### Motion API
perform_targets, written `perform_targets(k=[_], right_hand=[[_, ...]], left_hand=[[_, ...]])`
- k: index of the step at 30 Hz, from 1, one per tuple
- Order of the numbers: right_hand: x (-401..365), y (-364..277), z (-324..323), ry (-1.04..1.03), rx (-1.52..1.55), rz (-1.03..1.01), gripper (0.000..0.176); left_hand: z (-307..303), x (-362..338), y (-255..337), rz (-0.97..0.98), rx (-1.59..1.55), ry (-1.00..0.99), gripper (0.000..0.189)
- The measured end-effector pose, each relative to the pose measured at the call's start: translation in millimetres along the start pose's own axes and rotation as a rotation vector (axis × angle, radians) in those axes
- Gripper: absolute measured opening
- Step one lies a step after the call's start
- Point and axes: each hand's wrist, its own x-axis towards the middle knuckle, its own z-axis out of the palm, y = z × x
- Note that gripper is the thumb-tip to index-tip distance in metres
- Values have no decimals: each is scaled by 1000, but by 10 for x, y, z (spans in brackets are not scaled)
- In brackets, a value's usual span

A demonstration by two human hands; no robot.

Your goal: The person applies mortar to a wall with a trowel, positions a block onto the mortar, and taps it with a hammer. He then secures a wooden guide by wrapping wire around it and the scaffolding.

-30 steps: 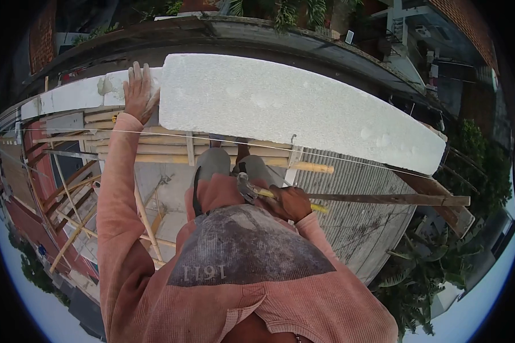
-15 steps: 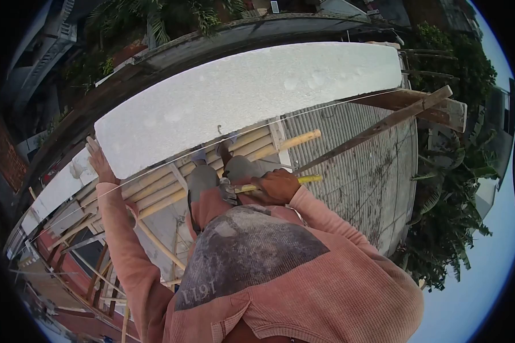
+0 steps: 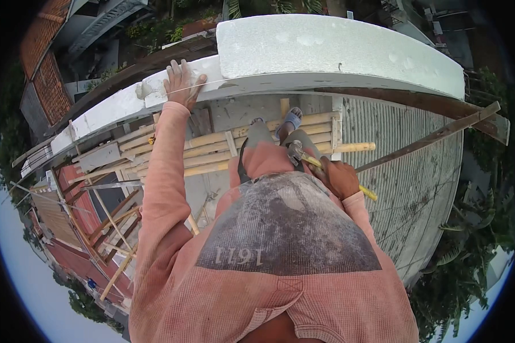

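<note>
My left hand (image 3: 184, 83) lies on the lower course of white blocks (image 3: 114, 106), fingers spread, beside the left end of a raised white block (image 3: 337, 48). A thin taut string (image 3: 226, 80) runs along the block's near side and passes by my left hand. In front of my waist, my right hand (image 3: 339, 178) is wrapped round the yellow handle of a hammer (image 3: 312, 160). The hammer's metal head points toward my legs, and the handle's end sticks out past my fist.
My sandalled feet are on bamboo poles (image 3: 212, 151) below the wall. A corrugated roof (image 3: 406, 154) lies to the right, crossed by a slanting wooden plank (image 3: 429, 136). Bamboo and timber scaffolding (image 3: 111, 226) stands at the lower left. Trees and neighbouring roofs lie beyond.
My left hand has gone from the raised block's left end onto the lower blocks. The view has swung left, showing more scaffolding. The hammer stays in my right hand, now tilted differently.
</note>
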Motion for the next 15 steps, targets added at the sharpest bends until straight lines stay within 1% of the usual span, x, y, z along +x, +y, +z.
perform_targets(k=[1, 4, 5, 8, 10, 11, 12, 13, 14, 15], right_hand=[[-22, -34, 37, 16, -6, 13, 34], [-86, -160, 87, 26, -83, 1, 33], [-97, -205, 107, 38, -83, 10, 33], [-209, -326, 204, 66, -73, 62, 33], [-272, -375, 323, 82, -53, 101, 34], [-319, -437, 343, 74, -15, 150, 34], [-368, -511, 352, 66, 23, 197, 33], [-417, -574, 380, 56, 63, 245, 33], [-462, -628, 437, 68, 76, 269, 33], [-497, -674, 496, 79, 87, 290, 34]], left_hand=[[-35, 6, 35, 12, -36, 6, 90], [-134, -81, 187, 56, 33, 37, 90], [-173, -195, 327, 115, 92, 215, 82], [-332, -548, 758, 383, -271, 591, 70], [-211, -930, 937, 392, -410, 452, 60], [-202, -1079, 1094, 242, -744, 97, 57], [-173, -1146, 1317, 142, -1157, -213, 55], [-144, -1213, 1539, -83, -1517, -481, 54], [-116, -1231, 1725, -282, -1975, -693, 55], [-92, -1155, 1826, -339, -2136, -719, 55]])
